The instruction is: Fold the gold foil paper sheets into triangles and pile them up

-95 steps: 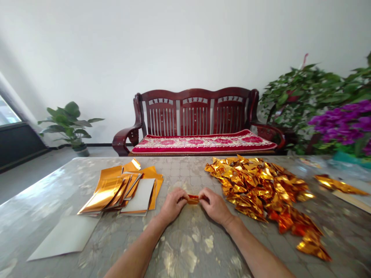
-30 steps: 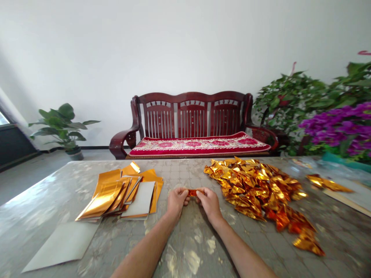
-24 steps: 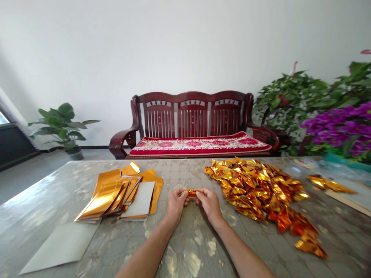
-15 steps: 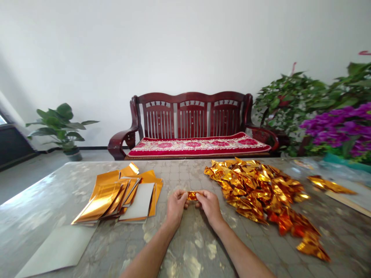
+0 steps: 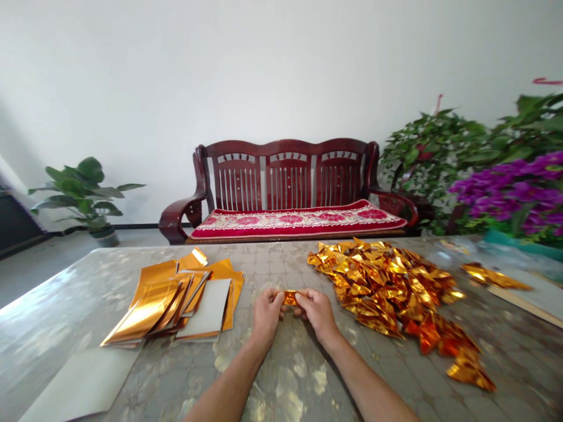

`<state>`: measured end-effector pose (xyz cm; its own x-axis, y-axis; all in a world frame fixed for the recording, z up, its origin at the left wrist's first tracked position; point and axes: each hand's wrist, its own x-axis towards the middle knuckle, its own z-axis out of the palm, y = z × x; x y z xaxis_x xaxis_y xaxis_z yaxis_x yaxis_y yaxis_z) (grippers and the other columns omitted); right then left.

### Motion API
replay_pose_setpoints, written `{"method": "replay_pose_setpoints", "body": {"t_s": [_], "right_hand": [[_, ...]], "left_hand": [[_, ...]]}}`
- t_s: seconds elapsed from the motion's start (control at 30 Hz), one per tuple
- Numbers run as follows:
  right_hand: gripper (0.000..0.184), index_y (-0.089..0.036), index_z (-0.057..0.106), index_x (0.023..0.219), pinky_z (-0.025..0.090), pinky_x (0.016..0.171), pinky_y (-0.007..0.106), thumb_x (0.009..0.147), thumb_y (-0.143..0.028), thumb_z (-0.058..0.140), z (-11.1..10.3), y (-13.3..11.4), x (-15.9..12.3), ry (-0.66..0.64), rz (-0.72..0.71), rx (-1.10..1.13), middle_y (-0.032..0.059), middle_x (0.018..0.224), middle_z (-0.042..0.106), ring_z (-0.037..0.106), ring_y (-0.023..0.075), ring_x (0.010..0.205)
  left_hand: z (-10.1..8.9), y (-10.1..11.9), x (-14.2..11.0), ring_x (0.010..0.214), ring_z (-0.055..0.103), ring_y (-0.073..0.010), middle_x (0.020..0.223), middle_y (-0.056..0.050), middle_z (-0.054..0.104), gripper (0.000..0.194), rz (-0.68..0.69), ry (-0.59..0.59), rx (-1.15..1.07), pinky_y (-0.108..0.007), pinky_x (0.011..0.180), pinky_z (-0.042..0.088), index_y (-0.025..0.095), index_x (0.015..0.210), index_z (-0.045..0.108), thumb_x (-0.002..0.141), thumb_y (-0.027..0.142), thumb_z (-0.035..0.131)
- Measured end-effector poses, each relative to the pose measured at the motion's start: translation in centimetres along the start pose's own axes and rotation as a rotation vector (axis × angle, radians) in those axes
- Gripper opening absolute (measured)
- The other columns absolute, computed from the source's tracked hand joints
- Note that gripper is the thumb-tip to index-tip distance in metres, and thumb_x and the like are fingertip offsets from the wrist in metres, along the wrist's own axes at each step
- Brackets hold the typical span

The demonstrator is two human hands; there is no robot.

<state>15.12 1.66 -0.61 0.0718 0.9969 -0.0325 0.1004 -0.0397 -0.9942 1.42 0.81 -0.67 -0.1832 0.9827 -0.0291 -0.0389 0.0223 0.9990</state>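
Note:
Between my two hands, over the middle of the table, is a small folded piece of gold foil paper (image 5: 290,298). My left hand (image 5: 267,309) pinches its left end and my right hand (image 5: 315,312) pinches its right end; the fingertips partly hide it. To the left lie loose stacks of gold foil paper sheets (image 5: 153,293), some showing a pale back (image 5: 206,309). On the right a large heap of folded gold foil pieces (image 5: 382,281) spreads over the tabletop, with one piece (image 5: 470,369) at its near end.
The patterned tabletop (image 5: 259,381) carries a pale sheet (image 5: 83,384) at the near left. Another gold piece (image 5: 495,276) rests by a board and clear plastic (image 5: 457,252) at right. Beyond stand a wooden bench (image 5: 290,181), a potted plant (image 5: 90,196) and purple flowers (image 5: 514,187).
The view has shifted slightly, so the surroundings appear a little further left. Both hands keep the same pinch on the folded foil paper.

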Motion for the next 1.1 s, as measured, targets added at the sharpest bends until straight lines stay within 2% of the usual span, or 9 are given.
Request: {"method": "replay_pose_setpoints", "body": {"t_s": [0.33,0.63,0.9,1.1], "right_hand": [[0.030,-0.015,0.066,0.072,0.032,0.038,0.019,0.065,-0.044,0.065,0.6,-0.7,-0.6,0.024,0.086,0.149,0.0000,0.044,0.059,0.050,0.0113,0.038],[0.038,-0.013,0.068,0.080,0.044,0.046,0.019,0.068,-0.049,0.072,-0.1,-1.6,-1.3,-0.090,0.072,0.234,0.0045,0.061,0.069,0.062,0.0131,0.052],[0.039,-0.015,0.067,0.075,0.040,0.041,0.021,0.069,-0.053,0.069,0.3,-1.0,-0.9,-0.036,0.022,0.190,0.0029,0.053,0.065,0.058,0.0140,0.045],[0.037,-0.017,0.064,0.073,0.038,0.041,0.022,0.070,-0.053,0.066,0.3,-1.5,-1.0,-0.018,0.002,0.179,0.0003,0.051,0.061,0.054,0.0135,0.042]], "left_hand": [[0.0,0.4,-0.6,0.040,0.049,-0.0089,0.050,0.004,0.057,0.032,-0.038,-0.017,-0.067,-0.019,0.043,0.036,0.017,0.072,0.058,0.069,0.047,0.067],[0.2,0.9,-0.6,0.040,0.051,-0.0098,0.050,0.004,0.058,0.029,-0.111,-0.006,-0.118,-0.020,0.042,0.040,0.016,0.073,0.061,0.070,0.045,0.066],[0.3,0.8,-0.8,0.038,0.048,-0.0085,0.047,0.004,0.057,0.034,-0.095,0.002,-0.130,-0.019,0.039,0.037,0.015,0.070,0.060,0.067,0.047,0.069],[0.7,0.8,-0.6,0.039,0.050,-0.0085,0.048,0.004,0.058,0.036,-0.152,0.013,-0.188,-0.018,0.040,0.038,0.016,0.070,0.057,0.065,0.048,0.072]]}}
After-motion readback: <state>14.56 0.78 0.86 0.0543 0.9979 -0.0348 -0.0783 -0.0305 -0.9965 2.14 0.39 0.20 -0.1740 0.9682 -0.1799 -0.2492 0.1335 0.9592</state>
